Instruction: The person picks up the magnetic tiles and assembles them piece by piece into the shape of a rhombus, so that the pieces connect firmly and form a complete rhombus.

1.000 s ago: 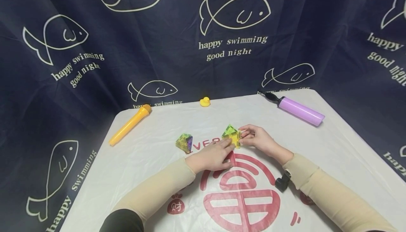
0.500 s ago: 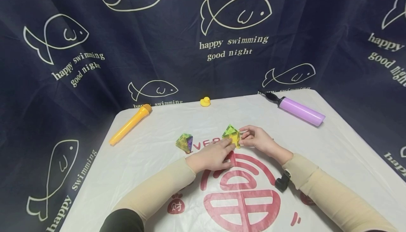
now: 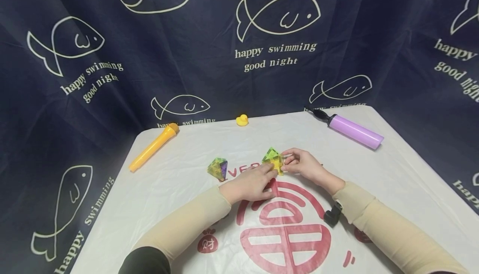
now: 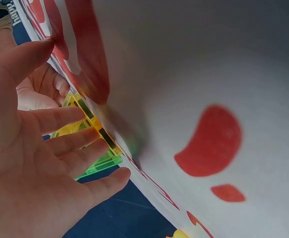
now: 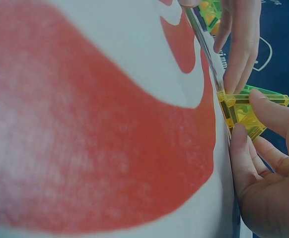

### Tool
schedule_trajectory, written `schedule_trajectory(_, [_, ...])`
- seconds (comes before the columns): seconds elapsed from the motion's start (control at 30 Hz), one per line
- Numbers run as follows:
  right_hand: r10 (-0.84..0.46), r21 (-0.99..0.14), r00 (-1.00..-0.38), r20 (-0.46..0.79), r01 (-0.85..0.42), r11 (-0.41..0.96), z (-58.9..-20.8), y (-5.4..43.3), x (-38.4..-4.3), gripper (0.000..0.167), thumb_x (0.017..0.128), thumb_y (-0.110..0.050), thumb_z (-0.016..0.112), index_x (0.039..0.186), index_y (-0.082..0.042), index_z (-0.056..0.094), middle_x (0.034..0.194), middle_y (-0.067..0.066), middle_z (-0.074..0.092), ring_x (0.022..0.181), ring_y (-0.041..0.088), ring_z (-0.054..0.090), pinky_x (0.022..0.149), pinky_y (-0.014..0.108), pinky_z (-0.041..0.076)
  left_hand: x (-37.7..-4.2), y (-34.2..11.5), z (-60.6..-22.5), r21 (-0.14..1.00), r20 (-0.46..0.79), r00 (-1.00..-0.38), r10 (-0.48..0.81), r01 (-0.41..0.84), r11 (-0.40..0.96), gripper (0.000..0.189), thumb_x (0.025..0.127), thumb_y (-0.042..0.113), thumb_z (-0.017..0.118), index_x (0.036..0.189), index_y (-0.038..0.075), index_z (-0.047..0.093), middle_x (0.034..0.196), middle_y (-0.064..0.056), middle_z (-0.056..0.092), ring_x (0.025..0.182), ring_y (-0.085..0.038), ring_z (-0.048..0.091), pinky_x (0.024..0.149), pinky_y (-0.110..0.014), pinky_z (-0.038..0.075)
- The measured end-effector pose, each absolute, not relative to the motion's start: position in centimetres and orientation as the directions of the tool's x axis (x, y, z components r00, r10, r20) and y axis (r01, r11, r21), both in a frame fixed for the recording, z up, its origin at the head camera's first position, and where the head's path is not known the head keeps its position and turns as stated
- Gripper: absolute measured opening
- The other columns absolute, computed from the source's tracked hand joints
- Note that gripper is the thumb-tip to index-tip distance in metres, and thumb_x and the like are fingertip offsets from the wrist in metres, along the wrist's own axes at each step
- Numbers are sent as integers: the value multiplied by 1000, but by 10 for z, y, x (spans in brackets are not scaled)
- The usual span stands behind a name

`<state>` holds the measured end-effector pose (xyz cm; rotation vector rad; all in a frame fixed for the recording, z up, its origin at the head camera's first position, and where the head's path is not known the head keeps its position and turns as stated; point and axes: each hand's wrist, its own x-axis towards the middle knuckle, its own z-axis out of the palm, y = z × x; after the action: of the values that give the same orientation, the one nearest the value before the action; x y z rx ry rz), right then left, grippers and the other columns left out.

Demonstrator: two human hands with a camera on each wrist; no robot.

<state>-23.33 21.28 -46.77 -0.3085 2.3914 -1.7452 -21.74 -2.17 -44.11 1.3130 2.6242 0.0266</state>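
Note:
Yellow and green see-through magnetic tiles, joined into a small peaked shape, stand between my hands in the head view. My left hand reaches in from the left, its extended fingertips resting against the front yellow side. On the other side, my right hand pinches a yellow tile by its edge between thumb and fingers. The left wrist view shows the left fingers spread and fairly straight along the yellow face, covering part of it. A second tile shape, green, yellow and purple, stands left of my left hand.
An orange toy microphone lies at the back left of the white table. A yellow rubber duck sits at the back edge. A purple hand pump with a black handle lies back right. A dark fish-print curtain hangs behind.
Only slight shifts show: the yellow tile at my right fingertips has swung in a little toward the rest of the shape. My left hand has stayed in place.

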Motion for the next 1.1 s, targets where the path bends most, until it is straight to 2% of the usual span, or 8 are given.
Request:
schedule_trajectory(0.7, [-260,-938,-966,6,-96,333,-467,212,-233,51,86,2,78,130,15,54,95,17,65,78,14,63,66,21,56,-218,-22,-444,91,-169,-585,793,792,604,72,100,49,60,157,11,38,163,-13,32,151,-25,29,119,-43,31])
schedule_trajectory(1.1, [-253,-932,-968,0,-91,351,-467,212,-232,51,87,0,78,131,14,54,94,16,65,79,14,63,65,21,55,-216,-22,-443,109,-183,-596,782,778,618,71,100,48,60,158,12,38,167,-13,22,152,-24,25,119,-45,30])
